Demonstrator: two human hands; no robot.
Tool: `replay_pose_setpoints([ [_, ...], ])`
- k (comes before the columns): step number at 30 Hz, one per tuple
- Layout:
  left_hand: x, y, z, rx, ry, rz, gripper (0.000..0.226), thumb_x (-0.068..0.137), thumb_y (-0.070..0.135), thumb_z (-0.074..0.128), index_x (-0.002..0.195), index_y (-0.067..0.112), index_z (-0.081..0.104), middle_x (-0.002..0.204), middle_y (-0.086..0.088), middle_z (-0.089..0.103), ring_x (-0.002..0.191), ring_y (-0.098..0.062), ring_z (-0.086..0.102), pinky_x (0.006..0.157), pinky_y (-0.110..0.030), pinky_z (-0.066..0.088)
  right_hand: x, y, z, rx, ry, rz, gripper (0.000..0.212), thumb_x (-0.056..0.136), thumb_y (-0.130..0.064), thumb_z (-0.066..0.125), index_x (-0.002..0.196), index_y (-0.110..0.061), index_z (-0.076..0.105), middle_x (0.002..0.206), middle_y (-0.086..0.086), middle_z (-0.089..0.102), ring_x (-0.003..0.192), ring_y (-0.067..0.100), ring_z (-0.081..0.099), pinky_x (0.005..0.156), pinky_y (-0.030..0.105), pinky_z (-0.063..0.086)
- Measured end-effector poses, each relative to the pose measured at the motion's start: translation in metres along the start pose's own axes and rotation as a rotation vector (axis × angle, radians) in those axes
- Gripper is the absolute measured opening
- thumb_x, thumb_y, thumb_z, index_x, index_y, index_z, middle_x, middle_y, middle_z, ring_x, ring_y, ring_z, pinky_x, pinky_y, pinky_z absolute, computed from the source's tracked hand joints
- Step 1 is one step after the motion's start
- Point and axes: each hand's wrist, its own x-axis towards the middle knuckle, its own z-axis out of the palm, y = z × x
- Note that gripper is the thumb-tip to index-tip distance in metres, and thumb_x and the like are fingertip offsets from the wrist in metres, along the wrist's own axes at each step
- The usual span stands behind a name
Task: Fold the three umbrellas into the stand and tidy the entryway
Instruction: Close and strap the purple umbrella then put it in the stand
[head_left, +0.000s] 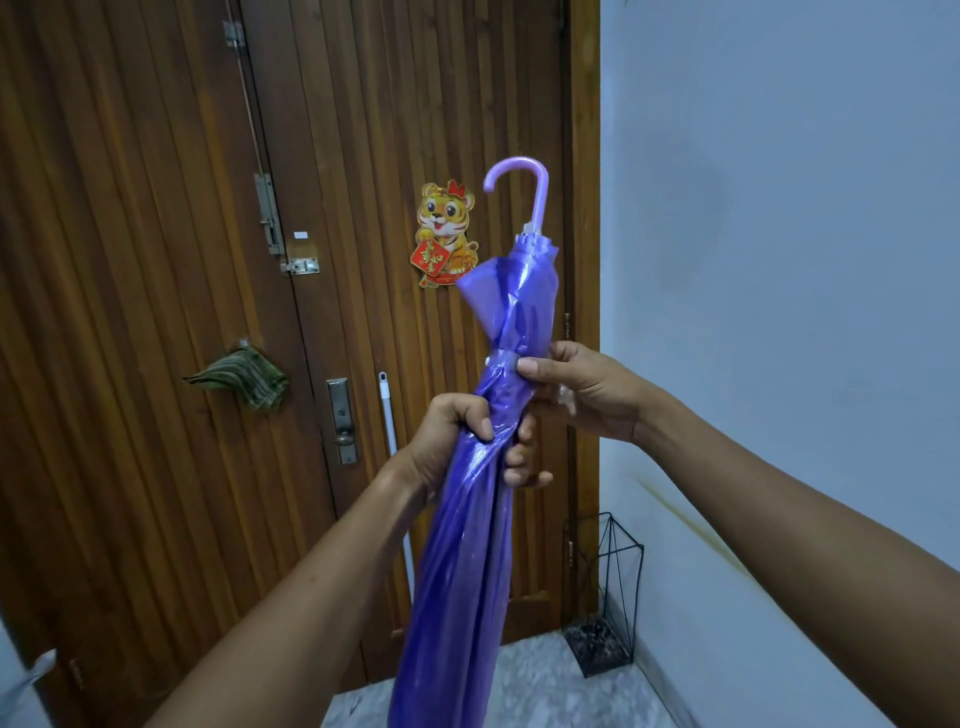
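Note:
A folded purple umbrella (467, 545) stands upright in front of me, its lilac hook handle (524, 192) at the top. My left hand (462, 441) grips the bunched canopy around its middle. Just above it, my right hand (576, 384) pinches the closing strap (501, 358) that wraps the canopy. A black wire umbrella stand (605, 592) sits on the floor in the corner at the lower right, and I see nothing inside it. No other umbrella is in view.
A brown slatted wooden double door (156, 260) fills the background, with bolts, a lock handle (343, 421), a tiger sticker (444, 234) and a green striped cloth (241, 384) hanging on it. A white stick (389, 415) leans against the door. A pale wall (779, 208) is on the right.

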Motion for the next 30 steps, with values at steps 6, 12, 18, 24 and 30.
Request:
replay_pose_setpoints([
  [6, 0.003, -0.007, -0.012, 0.450, 0.465, 0.006, 0.043, 0.076, 0.035, 0.068, 0.115, 0.020, 0.059, 0.100, -0.002, 0.069, 0.090, -0.020, 0.065, 0.083, -0.038, 0.048, 0.006, 0.003, -0.002, -0.497, 0.392, -0.136, 0.034, 0.084, -0.022, 0.081, 0.064, -0.008, 0.058, 0.078, 0.008, 0.069, 0.076, 0.014, 0.070, 0.069, 0.026, 0.057],
  [12, 0.031, -0.040, 0.004, 0.605, 1.038, 0.173, 0.039, 0.075, 0.032, 0.082, 0.110, 0.025, 0.065, 0.094, 0.005, 0.071, 0.085, -0.013, 0.068, 0.076, -0.030, 0.052, 0.012, 0.009, 0.019, -0.794, 0.408, -0.138, 0.037, 0.080, -0.039, 0.083, 0.060, -0.014, 0.065, 0.064, -0.003, 0.070, 0.070, 0.008, 0.072, 0.069, 0.026, 0.057],
  [18, 0.024, -0.019, 0.000, 0.394, 0.952, 0.174, 0.007, 0.069, 0.004, 0.057, 0.067, 0.010, 0.056, 0.053, -0.001, 0.048, 0.048, -0.016, 0.047, 0.052, -0.030, 0.042, 0.003, -0.010, 0.011, -0.742, 0.177, -0.124, 0.031, 0.094, -0.036, 0.070, 0.092, -0.006, 0.078, 0.091, 0.005, 0.077, 0.094, 0.008, 0.071, 0.083, 0.030, 0.058],
  [24, 0.009, -0.017, -0.009, 0.042, 0.482, 0.069, 0.012, 0.058, 0.005, 0.047, 0.067, 0.012, 0.049, 0.048, 0.003, 0.038, 0.036, -0.011, 0.038, 0.052, -0.028, 0.045, 0.001, -0.008, -0.001, -0.591, 0.109, -0.098, 0.026, 0.091, -0.031, 0.072, 0.094, -0.006, 0.080, 0.097, 0.005, 0.078, 0.101, 0.013, 0.072, 0.098, 0.037, 0.053],
  [30, 0.002, -0.010, -0.007, -0.050, 0.111, -0.020, 0.028, 0.063, 0.011, 0.049, 0.085, 0.000, 0.061, 0.065, -0.012, 0.059, 0.057, -0.026, 0.061, 0.074, -0.039, 0.052, 0.005, -0.008, 0.006, -0.222, 0.041, -0.003, 0.013, 0.083, -0.016, 0.076, 0.071, -0.010, 0.078, 0.085, 0.014, 0.072, 0.090, 0.021, 0.070, 0.103, 0.047, 0.051],
])
